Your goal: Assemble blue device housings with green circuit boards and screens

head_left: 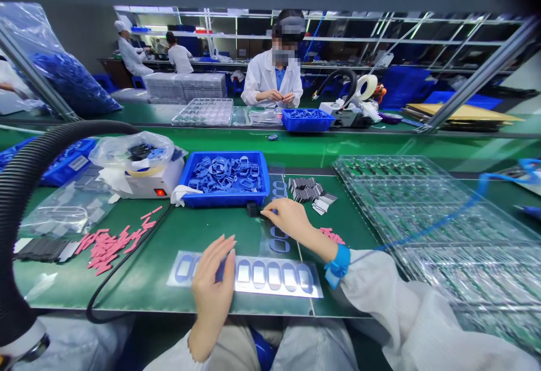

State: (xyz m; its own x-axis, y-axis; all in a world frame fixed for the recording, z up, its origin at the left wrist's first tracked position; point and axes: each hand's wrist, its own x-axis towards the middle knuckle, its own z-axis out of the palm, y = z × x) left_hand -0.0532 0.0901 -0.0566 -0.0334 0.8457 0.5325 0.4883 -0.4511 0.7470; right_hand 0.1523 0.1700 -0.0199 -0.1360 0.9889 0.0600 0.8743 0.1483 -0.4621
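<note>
My left hand [214, 281], fingers stretched and thumb apart, lies over a clear-backed sheet [315, 289] carrying a row of blue-grey oval frames with pale centres. It covers part of that row. My right hand [289, 219] reaches forward, thumb and fingertips pinched together beside a small black block [252, 209] at the front of a blue bin [266, 182]. Whatever the pinch holds, if anything, is too small to make out. Under and around the right hand, a second strip of oval frames [279, 245] lies on the green table. A blue band [338, 265] circles the right wrist.
Pink strips [110, 247] and dark pads [42, 250] lie left. Black-and-white striped pieces [305, 189] and more pink strips [332, 235] lie right. Clear trays of circuit boards [393, 207] fill the right side. A black hose [25, 202] arches at left. A co-worker [274, 78] sits opposite.
</note>
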